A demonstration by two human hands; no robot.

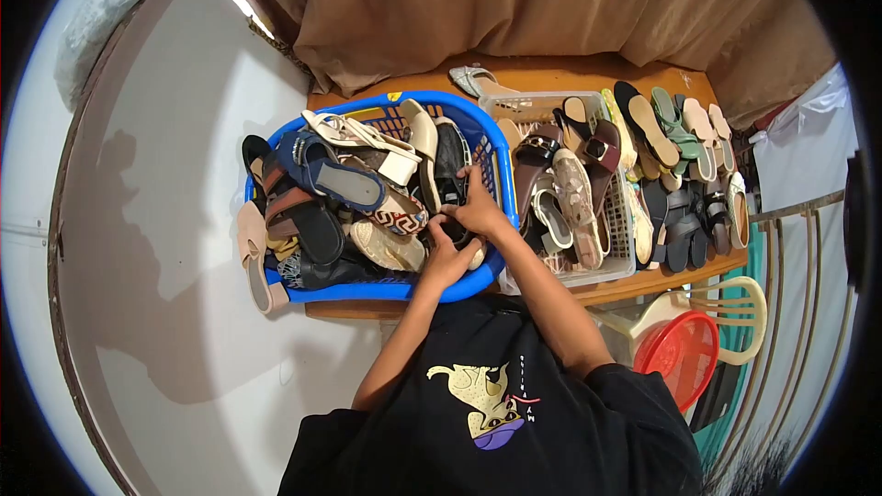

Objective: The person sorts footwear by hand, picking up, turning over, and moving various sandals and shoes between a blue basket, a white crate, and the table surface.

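Observation:
Both of my hands are inside the right end of a blue plastic basket [418, 292] heaped with women's shoes. My left hand [447, 262] curls its fingers around a dark shoe [456, 231], whose full shape is hidden. Just above it, my right hand [480, 211] has its thumb at the same dark shoe and its index finger raised along the basket's inner side. Close to my fingers lie a beige shoe [422, 142], a gold lace flat [386, 248] and a patterned shoe [401, 214]. A navy sandal [344, 182] and a cream heeled sandal [367, 140] top the pile.
To the right stands a clear plastic basket [620, 257] of shoes. More sandals and flats, including a green pair [675, 129], line the wooden table [698, 276]. A red basket [684, 358] rests on a cream chair [749, 331]. A brown curtain [505, 0] hangs behind.

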